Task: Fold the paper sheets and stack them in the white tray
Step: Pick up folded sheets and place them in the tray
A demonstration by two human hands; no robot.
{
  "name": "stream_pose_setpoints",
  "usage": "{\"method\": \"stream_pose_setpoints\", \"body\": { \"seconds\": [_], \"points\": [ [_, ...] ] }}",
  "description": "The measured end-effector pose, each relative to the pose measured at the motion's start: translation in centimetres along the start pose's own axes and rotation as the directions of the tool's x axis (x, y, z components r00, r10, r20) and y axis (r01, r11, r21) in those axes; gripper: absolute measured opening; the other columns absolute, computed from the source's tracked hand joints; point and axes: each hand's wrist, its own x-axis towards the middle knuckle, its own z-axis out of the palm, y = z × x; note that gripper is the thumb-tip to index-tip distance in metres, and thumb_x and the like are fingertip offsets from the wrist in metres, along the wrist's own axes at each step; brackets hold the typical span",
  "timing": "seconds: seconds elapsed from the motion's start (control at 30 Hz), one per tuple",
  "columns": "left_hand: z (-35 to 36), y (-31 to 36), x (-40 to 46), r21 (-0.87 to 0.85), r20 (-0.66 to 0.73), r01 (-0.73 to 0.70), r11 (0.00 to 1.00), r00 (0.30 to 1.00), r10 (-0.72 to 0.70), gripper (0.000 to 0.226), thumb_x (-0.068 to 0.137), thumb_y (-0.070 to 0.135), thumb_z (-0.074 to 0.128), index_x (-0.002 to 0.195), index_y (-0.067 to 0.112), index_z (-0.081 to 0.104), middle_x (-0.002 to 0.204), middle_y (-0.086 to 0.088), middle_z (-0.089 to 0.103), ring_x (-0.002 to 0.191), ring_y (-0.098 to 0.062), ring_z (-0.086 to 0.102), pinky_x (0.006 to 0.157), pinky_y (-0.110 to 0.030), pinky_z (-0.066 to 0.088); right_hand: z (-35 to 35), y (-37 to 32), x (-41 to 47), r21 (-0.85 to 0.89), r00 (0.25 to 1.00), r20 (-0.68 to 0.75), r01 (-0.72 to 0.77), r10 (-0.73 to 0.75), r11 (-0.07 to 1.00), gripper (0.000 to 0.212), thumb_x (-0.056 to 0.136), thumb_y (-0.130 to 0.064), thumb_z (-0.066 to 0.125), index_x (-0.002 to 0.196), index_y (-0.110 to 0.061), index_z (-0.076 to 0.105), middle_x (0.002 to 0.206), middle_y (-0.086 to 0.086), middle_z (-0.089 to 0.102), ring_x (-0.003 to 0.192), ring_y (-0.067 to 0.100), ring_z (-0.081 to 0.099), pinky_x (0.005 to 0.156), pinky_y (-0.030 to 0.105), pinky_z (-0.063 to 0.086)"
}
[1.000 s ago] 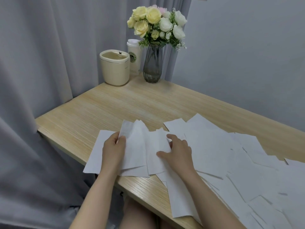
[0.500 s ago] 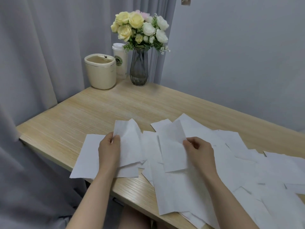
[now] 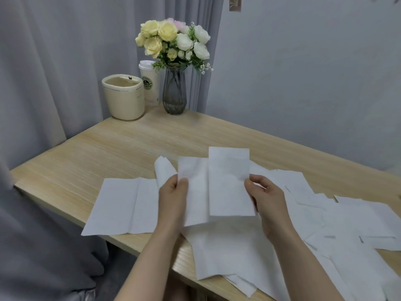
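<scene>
- At far left, a flat paper sheet (image 3: 121,205) lies on the wooden table (image 3: 121,146), its near corner past the table's edge; behind it stand a cream bin (image 3: 123,97), a lidded cup (image 3: 149,83) and a vase of flowers (image 3: 174,92).
- From my remote seat, I see the left hand (image 3: 173,198) pinching the left edge of a raised sheet (image 3: 195,192), thumb and fingers closed on the paper.
- Centre: the folded panel (image 3: 229,181) stands upright between both hands, long axis running away from me, its fold line just beside the left panel.
- The right hand (image 3: 265,198) grips the panel's right edge, fingers curled round it; I judge both hands equally near, so the next crease turns on bringing the side edges together.
- At right, loose sheets (image 3: 347,218) overlap in a heap, cut off by the frame.
- The white tray is not in view; I cannot tell where it sits.
</scene>
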Motion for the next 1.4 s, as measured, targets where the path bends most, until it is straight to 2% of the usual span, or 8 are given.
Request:
{"method": "stream_pose_setpoints", "body": {
  "seconds": [0.23, 0.4, 0.6, 0.77, 0.93, 1.17, 1.3, 1.4],
  "points": [
    [2.0, -0.9, -2.1, -0.1, 0.187, 0.103, 0.99, 0.979, -0.083, 0.036, 0.094, 0.031, 0.06, 0.094, -0.004, 0.058, 0.083, -0.011, 0.065, 0.073, -0.018, 0.059, 0.068, -0.033, 0.044, 0.9, 1.5, -1.5, -0.099, 0.997, 0.055, 0.064, -0.059, 0.993, 0.011, 0.093, -0.013, 0.059, 0.092, -0.018, 0.069, 0.068, 0.009, 0.068, 0.064, 0.015, 0.061, 0.064, 0.029, 0.047],
    [1.6, -1.2, -2.1, -0.203, 0.207, 0.176, 0.963, 0.969, -0.134, 0.017, 0.096, 0.025, 0.056, 0.085, 0.012, 0.058, 0.074, -0.009, 0.054, 0.064, -0.017, 0.051, 0.061, -0.03, 0.039, 1.2, 2.8, -1.5, -0.194, 0.987, 0.091, 0.147, -0.131, 0.97, 0.027, 0.093, -0.013, 0.057, 0.097, -0.037, 0.069, 0.077, 0.017, 0.069, 0.069, 0.021, 0.061, 0.069, 0.032, 0.049],
    [1.5, -1.6, -2.0, -0.207, 0.22, 0.186, 0.96, 0.965, -0.14, 0.019, 0.096, 0.021, 0.054, 0.08, 0.012, 0.055, 0.068, -0.004, 0.054, 0.061, -0.014, 0.049, 0.058, -0.029, 0.037, 1.4, 3.1, -1.2, -0.2, 0.979, 0.1, 0.193, -0.176, 0.961, 0.036, 0.091, -0.012, 0.059, 0.1, -0.046, 0.067, 0.065, 0.005, 0.057, 0.059, 0.01, 0.048, 0.057, 0.012, 0.041],
    [1.5, -2.0, -1.8, -0.216, 0.191, 0.18, 0.96, 0.972, -0.139, 0.024, 0.099, 0.023, 0.053, 0.076, 0.013, 0.054, 0.064, 0.0, 0.055, 0.058, -0.011, 0.051, 0.057, -0.027, 0.039, 1.7, 3.1, -1.5, -0.154, 0.979, 0.102, 0.193, -0.178, 0.969, 0.037, 0.091, -0.009, 0.057, 0.104, -0.043, 0.069, 0.069, 0.001, 0.069, 0.061, 0.007, 0.053, 0.058, 0.011, 0.043],
    [1.5, -2.6, -1.6, -0.237, 0.175, 0.134, 0.962, 0.98, -0.093, 0.032, 0.1, 0.027, 0.05, 0.095, -0.002, 0.063, 0.083, -0.009, 0.067, 0.076, -0.017, 0.062, 0.073, -0.034, 0.045, 1.8, 3.6, -1.6, -0.144, 0.98, 0.092, 0.19, -0.178, 0.971, 0.04, 0.091, -0.007, 0.056, 0.107, -0.042, 0.068, 0.062, -0.002, 0.058, 0.058, 0.008, 0.048, 0.058, 0.01, 0.042],
    [1.6, -2.9, -1.6, -0.197, 0.166, 0.096, 0.976, 0.984, -0.064, 0.031, 0.101, 0.024, 0.047, 0.098, -0.003, 0.063, 0.086, -0.008, 0.068, 0.075, -0.014, 0.06, 0.072, -0.032, 0.045, 2.1, 4.5, -1.2, -0.143, 0.984, 0.014, 0.179, -0.179, 0.973, 0.035, 0.091, -0.004, 0.056, 0.11, -0.031, 0.07, 0.064, -0.011, 0.054, 0.053, 0.003, 0.042, 0.057, 0.006, 0.039],
    [1.5, -2.9, -1.7, -0.183, 0.181, 0.081, 0.98, 0.982, -0.048, 0.041, 0.105, 0.035, 0.035, 0.102, 0.017, 0.072, 0.1, -0.001, 0.075, 0.094, -0.014, 0.07, 0.086, -0.034, 0.051, 2.3, 5.0, -1.3, -0.149, 0.983, -0.019, 0.179, -0.183, 0.973, 0.031, 0.091, -0.005, 0.057, 0.11, -0.026, 0.07, 0.069, -0.01, 0.057, 0.052, 0.002, 0.041, 0.057, 0.005, 0.038],
    [1.5, -2.9, -1.7, -0.191, 0.188, 0.087, 0.978, 0.981, -0.051, 0.037, 0.104, 0.034, 0.038, 0.108, 0.017, 0.07, 0.105, -0.002, 0.075, 0.102, -0.02, 0.069, 0.094, -0.043, 0.052, 2.3, 5.1, -1.4, -0.16, 0.982, -0.016, 0.186, -0.191, 0.97, 0.03, 0.091, -0.004, 0.057, 0.109, -0.024, 0.07, 0.072, -0.008, 0.059, 0.052, -0.001, 0.044, 0.057, 0.005, 0.038]
  ]
}}
